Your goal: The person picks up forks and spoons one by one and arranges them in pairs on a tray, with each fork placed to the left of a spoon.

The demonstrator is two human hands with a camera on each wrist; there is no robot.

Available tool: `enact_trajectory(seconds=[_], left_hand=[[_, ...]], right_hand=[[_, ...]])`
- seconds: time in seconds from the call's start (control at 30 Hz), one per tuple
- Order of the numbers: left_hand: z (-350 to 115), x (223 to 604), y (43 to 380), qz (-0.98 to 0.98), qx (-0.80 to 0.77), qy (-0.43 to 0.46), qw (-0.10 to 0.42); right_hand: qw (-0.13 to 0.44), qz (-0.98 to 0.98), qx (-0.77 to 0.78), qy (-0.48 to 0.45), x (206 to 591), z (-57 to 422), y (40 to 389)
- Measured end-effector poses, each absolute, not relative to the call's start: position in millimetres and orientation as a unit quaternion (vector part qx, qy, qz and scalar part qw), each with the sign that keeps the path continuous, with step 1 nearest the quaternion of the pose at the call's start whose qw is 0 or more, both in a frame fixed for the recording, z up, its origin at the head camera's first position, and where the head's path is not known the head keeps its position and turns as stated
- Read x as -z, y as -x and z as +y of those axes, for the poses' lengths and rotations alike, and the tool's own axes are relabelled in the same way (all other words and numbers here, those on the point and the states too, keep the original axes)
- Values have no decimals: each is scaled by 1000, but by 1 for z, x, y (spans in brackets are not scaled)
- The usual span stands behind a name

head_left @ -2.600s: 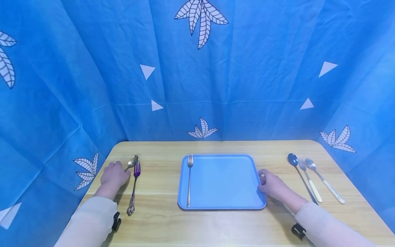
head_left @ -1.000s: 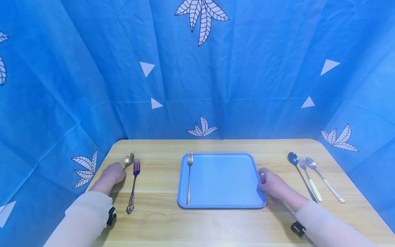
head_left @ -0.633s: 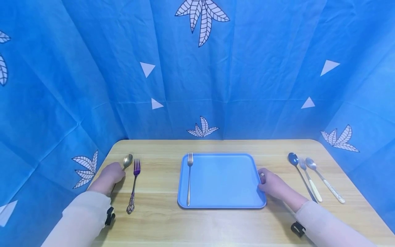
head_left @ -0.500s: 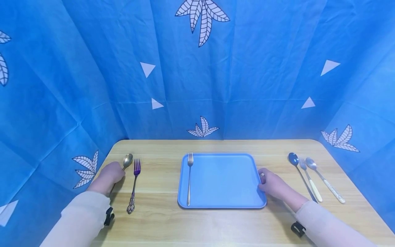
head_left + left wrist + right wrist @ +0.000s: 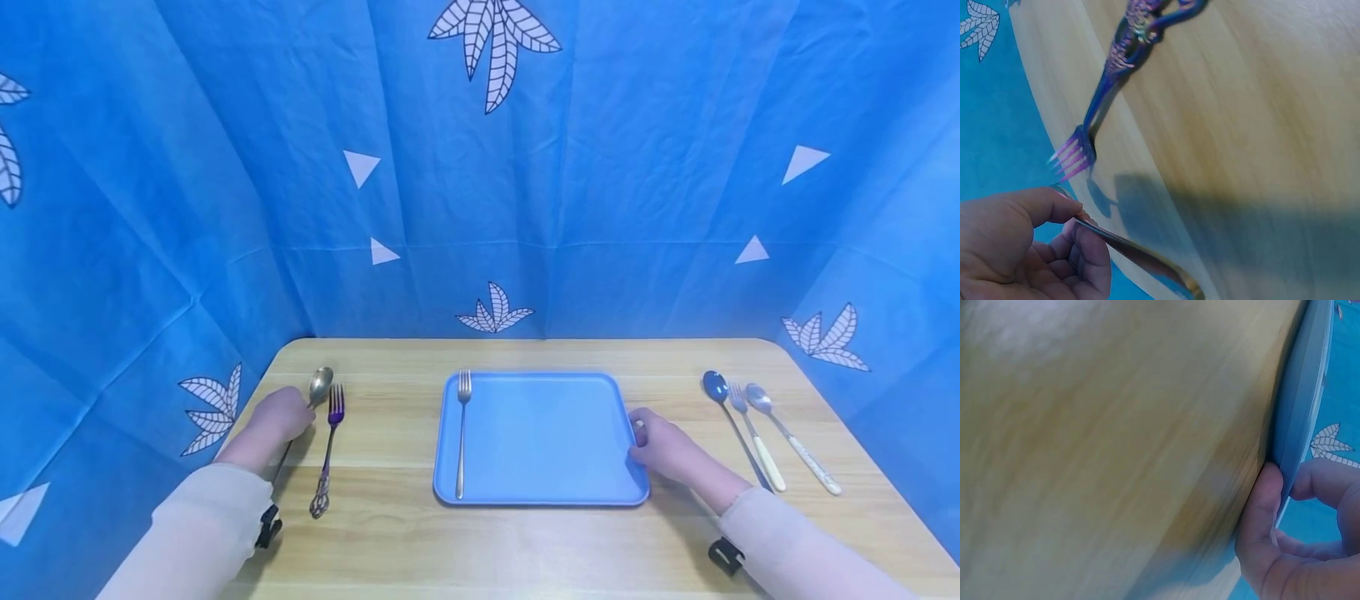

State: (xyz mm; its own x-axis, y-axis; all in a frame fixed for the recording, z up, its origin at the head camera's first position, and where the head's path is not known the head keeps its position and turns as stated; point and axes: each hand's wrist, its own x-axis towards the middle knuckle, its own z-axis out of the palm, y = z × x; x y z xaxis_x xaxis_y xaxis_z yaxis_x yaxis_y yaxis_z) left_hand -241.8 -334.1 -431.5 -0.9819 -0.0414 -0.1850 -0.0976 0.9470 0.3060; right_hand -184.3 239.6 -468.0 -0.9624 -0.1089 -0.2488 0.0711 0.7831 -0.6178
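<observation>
Between thumb and curled fingers, my left hand pinches the handle of a spoon. In the left wrist view the spoon's handle is raised, with its shadow falling on the tabletop apart from it. Just right of that hand lies a purple fork with an ornate handle. My right hand grips the right edge of a blue tray, thumb and fingers on either side of the rim in the right wrist view. A silver fork lies lengthwise along the tray's left side.
On the right of the wooden table lie a dark spoon, a fork with a cream handle and a spoon with a patterned handle. A blue curtain hangs behind and at both sides.
My left hand first lay over the spoon's handle, then shifted left, and now holds the spoon slightly farther right and higher. The right hand and tray stay in place.
</observation>
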Motion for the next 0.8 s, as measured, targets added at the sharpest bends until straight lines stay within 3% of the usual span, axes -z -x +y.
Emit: enact_trajectory(seconds=[0.4, 0.8], left_hand=[[-320, 422, 235, 979, -167, 38, 107], [-302, 419, 230, 978, -195, 2, 77]], right_hand=[[132, 932, 336, 16, 470, 240, 184], [130, 932, 339, 20, 469, 240, 183]])
